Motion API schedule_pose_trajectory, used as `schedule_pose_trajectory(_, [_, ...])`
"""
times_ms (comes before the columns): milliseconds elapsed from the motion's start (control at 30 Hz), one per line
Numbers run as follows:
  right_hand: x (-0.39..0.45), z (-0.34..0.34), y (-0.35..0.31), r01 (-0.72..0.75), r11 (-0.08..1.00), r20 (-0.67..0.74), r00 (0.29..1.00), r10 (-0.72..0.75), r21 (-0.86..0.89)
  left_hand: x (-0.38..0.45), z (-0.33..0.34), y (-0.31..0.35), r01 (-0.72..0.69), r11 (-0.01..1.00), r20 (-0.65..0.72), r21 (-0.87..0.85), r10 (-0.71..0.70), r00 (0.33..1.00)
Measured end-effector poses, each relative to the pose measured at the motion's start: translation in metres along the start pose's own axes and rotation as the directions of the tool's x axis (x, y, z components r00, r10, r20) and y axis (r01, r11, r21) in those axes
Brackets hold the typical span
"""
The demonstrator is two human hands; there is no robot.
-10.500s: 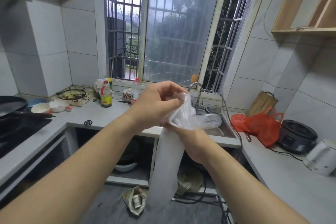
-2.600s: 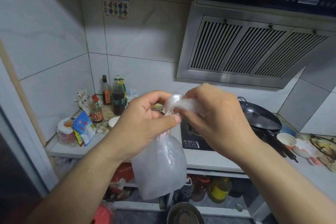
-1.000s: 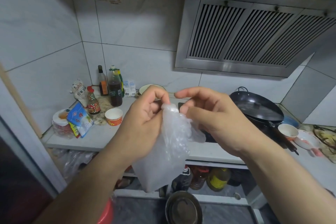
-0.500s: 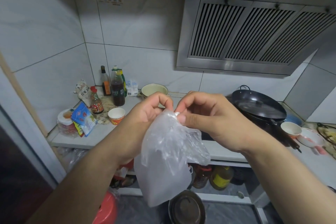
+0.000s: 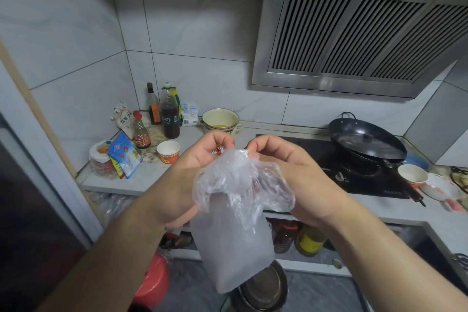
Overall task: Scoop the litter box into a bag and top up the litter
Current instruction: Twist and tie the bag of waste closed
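I hold a thin clear plastic bag [image 5: 235,230] up in front of my chest, between me and the counter [image 5: 152,175]. My left hand [image 5: 192,175] pinches its crumpled top edge with curled fingers and thumb, and my right hand [image 5: 286,175] pinches the same edge just beside it, fingers bent round the film. The mouth bunches and spills over my right palm. The bag hangs straight down from my fingers, long axis upright, mouth at the top, its closed bottom pointing at the floor. Below it on the floor stand a round metal pot [image 5: 266,289] and, to the left, a red plastic tub [image 5: 152,284].

Behind my hands runs a pale counter. On its left end sit a paper cup [image 5: 168,151], a blue packet [image 5: 124,154], sauce bottles [image 5: 170,114] and a cream enamel pot [image 5: 220,121]. To the right is a black cooktop [image 5: 316,157] with a lidded black wok [image 5: 367,142] on it, and small bowls [image 5: 412,173] beyond. Bottles stand on the open shelf under the counter. White wall tiles rise behind, with a steel range hood [image 5: 354,33] above the stove.
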State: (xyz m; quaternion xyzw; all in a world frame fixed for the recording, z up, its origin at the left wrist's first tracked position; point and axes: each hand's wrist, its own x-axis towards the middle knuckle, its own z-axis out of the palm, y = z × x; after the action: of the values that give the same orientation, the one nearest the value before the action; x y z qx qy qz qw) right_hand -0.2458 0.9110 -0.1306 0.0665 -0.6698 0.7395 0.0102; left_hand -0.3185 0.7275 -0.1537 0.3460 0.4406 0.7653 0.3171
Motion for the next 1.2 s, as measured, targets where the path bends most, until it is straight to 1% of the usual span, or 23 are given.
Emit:
schedule_pose_trajectory(100, [-0.002,-0.004,-0.007,0.078,0.968,0.024,0.997,-0.075,-0.239,-0.005,-0.001,0.000,0.001,0.995,-0.015,0.104,0.001,1.000])
schedule_pose_trajectory(200, [-0.005,-0.005,-0.013,0.142,0.869,0.014,0.988,-0.154,-0.474,-0.008,0.004,0.000,0.008,0.979,-0.063,0.204,0.005,0.998])
schedule_pose_trajectory(233, [-0.006,-0.005,-0.013,0.149,0.844,0.006,0.985,-0.171,-0.515,-0.009,0.006,0.000,0.007,0.977,-0.073,0.211,0.008,0.997])
schedule_pose_trajectory(267, [-0.007,-0.004,-0.012,0.150,0.844,-0.004,0.984,-0.177,-0.514,-0.011,0.007,-0.001,0.007,0.980,-0.076,0.199,0.008,0.997])
schedule_pose_trajectory(333, [-0.009,-0.001,-0.008,0.117,0.904,-0.047,0.988,-0.149,-0.410,-0.014,0.010,-0.003,0.006,0.990,-0.073,0.143,0.004,0.997])
schedule_pose_trajectory(400, [-0.011,0.001,-0.003,0.034,0.971,-0.087,0.995,-0.056,-0.235,-0.018,0.012,-0.007,0.016,0.996,-0.099,0.087,-0.007,0.995])
schedule_pose_trajectory(433, [-0.012,0.002,0.000,-0.014,0.989,-0.080,0.997,0.002,-0.145,-0.019,0.012,-0.009,0.031,0.997,-0.125,0.073,-0.021,0.992])
schedule_pose_trajectory(533, [-0.014,0.003,0.007,-0.133,0.985,0.002,0.991,0.134,0.108,-0.024,0.010,-0.015,0.078,0.996,-0.143,0.041,-0.072,0.987])
schedule_pose_trajectory(567, [-0.014,0.003,0.010,-0.153,0.977,0.018,0.988,0.152,0.148,-0.026,0.010,-0.017,0.089,0.996,-0.143,0.032,-0.083,0.986])
schedule_pose_trajectory(600, [-0.014,0.003,0.012,-0.159,0.977,0.023,0.987,0.157,0.144,-0.027,0.010,-0.017,0.099,0.994,-0.154,0.036,-0.093,0.984])
schedule_pose_trajectory(633, [-0.014,0.003,0.015,-0.145,0.986,0.015,0.989,0.145,0.087,-0.029,0.010,-0.018,0.111,0.993,-0.173,0.049,-0.101,0.980])
schedule_pose_trajectory(667, [-0.014,0.003,0.017,-0.111,0.994,0.002,0.994,0.111,-0.017,-0.031,0.009,-0.017,0.123,0.990,-0.194,0.064,-0.108,0.975])
schedule_pose_trajectory(733, [-0.014,0.002,0.017,0.011,0.961,0.030,1.000,-0.003,-0.275,-0.035,0.009,-0.016,0.140,0.985,-0.211,0.095,-0.118,0.970])
schedule_pose_trajectory(767, [-0.013,0.002,0.015,0.097,0.907,0.080,0.994,-0.070,-0.411,-0.037,0.009,-0.014,0.149,0.981,-0.205,0.124,-0.121,0.971])
schedule_pose_trajectory(800, [-0.011,0.003,0.013,0.183,0.817,0.138,0.982,-0.128,-0.547,-0.039,0.009,-0.013,0.161,0.974,-0.208,0.162,-0.125,0.970])
schedule_pose_trajectory(833, [-0.010,0.005,0.012,0.258,0.704,0.185,0.966,-0.180,-0.661,-0.042,0.009,-0.012,0.174,0.965,-0.219,0.199,-0.129,0.967])
schedule_pose_trajectory(867, [-0.008,0.009,0.011,0.309,0.603,0.215,0.951,-0.224,-0.735,-0.046,0.008,-0.012,0.182,0.959,-0.236,0.218,-0.129,0.963])
schedule_pose_trajectory(900, [-0.006,0.014,0.012,0.329,0.544,0.221,0.941,-0.255,-0.772,-0.049,0.006,-0.011,0.184,0.958,-0.252,0.220,-0.127,0.959])
schedule_pose_trajectory(933, [-0.005,0.019,0.015,0.324,0.538,0.204,0.941,-0.271,-0.779,-0.053,0.003,-0.010,0.179,0.960,-0.262,0.215,-0.120,0.958])
schedule_pose_trajectory(967, [-0.003,0.025,0.019,0.298,0.574,0.169,0.949,-0.268,-0.763,-0.057,0.000,-0.009,0.171,0.965,-0.269,0.201,-0.113,0.956])
schedule_pose_trajectory(1067, [0.003,0.046,0.034,0.141,0.765,0.006,0.984,-0.177,-0.629,-0.069,-0.010,-0.006,0.124,0.986,-0.262,0.115,-0.090,0.961])
schedule_pose_trajectory(1133, [0.008,0.062,0.043,0.026,0.878,-0.103,0.991,-0.086,-0.478,-0.075,-0.018,-0.005,0.103,0.991,-0.250,0.083,-0.079,0.965])
schedule_pose_trajectory(1200, [0.012,0.076,0.048,-0.042,0.946,-0.138,0.990,-0.003,-0.321,-0.083,-0.028,-0.003,0.102,0.993,-0.244,0.068,-0.082,0.966])
